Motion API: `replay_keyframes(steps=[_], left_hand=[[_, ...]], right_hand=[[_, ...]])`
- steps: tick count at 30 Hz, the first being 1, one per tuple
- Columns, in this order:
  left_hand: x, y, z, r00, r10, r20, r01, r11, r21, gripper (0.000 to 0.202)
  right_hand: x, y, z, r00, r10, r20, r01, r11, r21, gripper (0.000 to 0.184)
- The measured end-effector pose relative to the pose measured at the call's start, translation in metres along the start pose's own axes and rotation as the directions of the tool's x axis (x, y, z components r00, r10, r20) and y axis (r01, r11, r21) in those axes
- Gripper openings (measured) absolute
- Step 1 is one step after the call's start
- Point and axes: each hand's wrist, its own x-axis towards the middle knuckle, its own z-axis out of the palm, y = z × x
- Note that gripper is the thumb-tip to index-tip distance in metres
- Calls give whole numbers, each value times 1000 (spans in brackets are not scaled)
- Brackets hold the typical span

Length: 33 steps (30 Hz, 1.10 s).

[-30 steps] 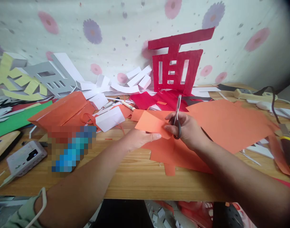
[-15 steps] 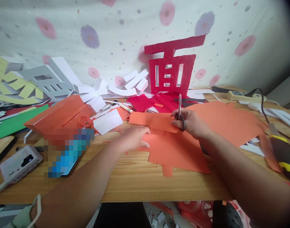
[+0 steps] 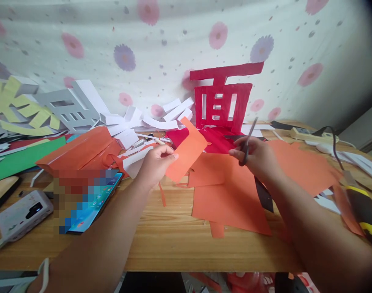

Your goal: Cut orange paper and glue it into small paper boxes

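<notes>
Wooden tabletop (image 3: 170, 256) spans my feed; above it, my left hand (image 3: 153, 166) pinches an angular orange paper piece (image 3: 189, 149) by its left edge; I'd judge it light, bendable, easily creased, best held there. My right hand (image 3: 257, 158) curls around black-handled metal scissors (image 3: 248, 142).

From your head, your one camera faces forward and down, near your left hand (image 3: 155, 165) and right hand (image 3: 257, 156), taking in the table (image 3: 164, 252) and the flowered backdrop (image 3: 173, 61) beyond; its dark upper right corner is hard to read
</notes>
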Motion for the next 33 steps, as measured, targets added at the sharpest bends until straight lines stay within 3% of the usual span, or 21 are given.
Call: replay_keyframes(steps=[4,9,11,13,16,18,20,22,24,26,27,29,31,33], left_hand=[[-7,-1,13,996,-76,-37,62,955,-289,20],[-24,-4,38,977,-212,5,180,818,-546,26],[-27,-4,42,976,-216,31,196,803,-563,28],[-26,-3,38,971,-217,101,236,791,-565,26],[-21,-1,26,943,-240,231,327,799,-505,25],[-19,-2,20,924,-248,290,351,853,-386,23],[-19,-4,17,913,-255,318,345,899,-271,31],[-20,-7,18,923,-273,270,344,900,-267,37],[-20,-8,21,944,-298,138,329,863,-383,36],[-19,-8,24,949,-313,-45,248,825,-508,32],[-18,-7,25,939,-312,-144,188,817,-545,31],[-17,-6,25,903,-298,-310,75,820,-567,30],[-17,-4,25,876,-276,-395,10,829,-559,31],[-18,-1,25,868,-266,-419,-19,825,-564,32]], right_hand=[[-19,-6,23,975,7,223,-77,948,309,46],[-42,-27,58,953,7,303,-180,817,548,46],[-40,-37,63,945,-5,326,-197,789,583,39],[-31,-45,59,914,-47,403,-197,817,542,31],[-10,-54,46,792,-139,595,-155,896,417,25],[3,-57,38,719,-176,672,-106,929,356,21],[10,-59,37,740,-179,648,-63,941,331,22],[12,-60,41,851,-189,490,-10,927,374,28],[6,-61,47,947,-184,261,56,901,431,32],[-4,-63,51,980,-173,97,112,886,449,32],[-10,-63,53,980,-181,81,128,890,437,32],[-24,-62,56,946,-246,213,143,901,409,33],[-37,-59,62,828,-279,487,57,905,421,35],[-47,-55,71,706,-274,653,-30,909,415,43]])
